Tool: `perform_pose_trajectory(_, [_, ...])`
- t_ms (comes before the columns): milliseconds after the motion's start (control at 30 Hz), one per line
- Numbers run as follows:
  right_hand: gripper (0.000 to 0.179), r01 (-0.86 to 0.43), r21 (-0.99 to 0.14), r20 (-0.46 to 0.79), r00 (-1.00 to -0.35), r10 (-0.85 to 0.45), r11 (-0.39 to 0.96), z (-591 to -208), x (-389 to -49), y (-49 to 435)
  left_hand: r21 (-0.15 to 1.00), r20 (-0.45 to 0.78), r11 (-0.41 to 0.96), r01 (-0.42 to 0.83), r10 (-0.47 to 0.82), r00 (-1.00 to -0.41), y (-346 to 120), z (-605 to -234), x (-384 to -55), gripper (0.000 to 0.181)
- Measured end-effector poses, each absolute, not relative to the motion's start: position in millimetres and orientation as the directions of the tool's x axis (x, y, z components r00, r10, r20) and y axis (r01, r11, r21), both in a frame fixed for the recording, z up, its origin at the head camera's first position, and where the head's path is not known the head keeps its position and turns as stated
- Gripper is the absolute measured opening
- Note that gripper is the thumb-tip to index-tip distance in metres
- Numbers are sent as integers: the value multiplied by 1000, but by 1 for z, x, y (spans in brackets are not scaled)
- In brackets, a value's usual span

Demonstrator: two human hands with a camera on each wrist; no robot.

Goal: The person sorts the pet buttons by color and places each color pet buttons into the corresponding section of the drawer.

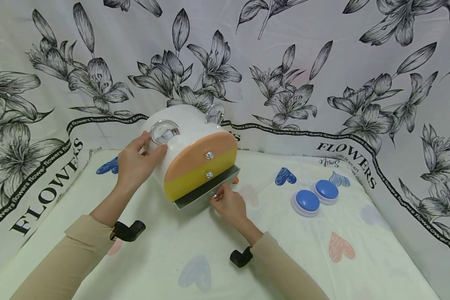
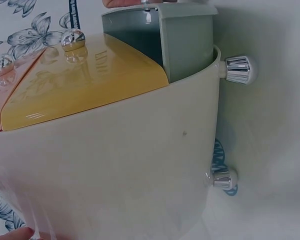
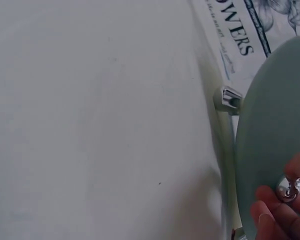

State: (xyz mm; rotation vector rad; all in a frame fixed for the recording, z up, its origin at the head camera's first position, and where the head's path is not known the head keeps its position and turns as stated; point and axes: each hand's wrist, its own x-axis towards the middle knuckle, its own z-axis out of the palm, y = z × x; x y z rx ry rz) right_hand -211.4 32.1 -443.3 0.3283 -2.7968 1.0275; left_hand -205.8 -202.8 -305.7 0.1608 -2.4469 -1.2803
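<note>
A white rounded drawer box (image 1: 153, 166) stands tilted on the bed-like cloth, with an orange drawer front (image 1: 187, 156) above a yellow one (image 1: 191, 183). Below them the grey-green drawer (image 1: 198, 202) is pulled part way out; its dark inside shows. With thumb and fingers my right hand (image 1: 230, 206) pinches that drawer's silver knob (image 3: 289, 189). My left hand (image 1: 136, 162) grips the box by a clear round ear (image 1: 165, 131) on its upper side, thumb on one edge and fingers on the other. A second clear ear (image 1: 215, 113) is untouched.
Two blue-topped round push buttons (image 1: 307, 201) with whitish bases sit close together to the right. Silver feet (image 2: 240, 69) stick out from the box's underside. Behind stands a flower-printed curtain (image 1: 285, 83); the white cloth (image 1: 270, 229) carries heart prints.
</note>
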Motion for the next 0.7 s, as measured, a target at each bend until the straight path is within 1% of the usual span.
perform_pose_trajectory(267, [19,-248,-624,211,-967,-145,741,-443,-204,39,815,246,577,43,-279,-928,-203,-305,-206,74])
perform_pose_trajectory(433, [19,-267,-628,233,-961,-152,730,-442,-199,44,816,232,577,28,-282,-931,-203,-305,-207,76])
perform_pose_trajectory(700, [18,-269,-616,230,-960,-158,740,-445,-195,51,810,254,583,53,-268,-929,-203,-305,-207,74])
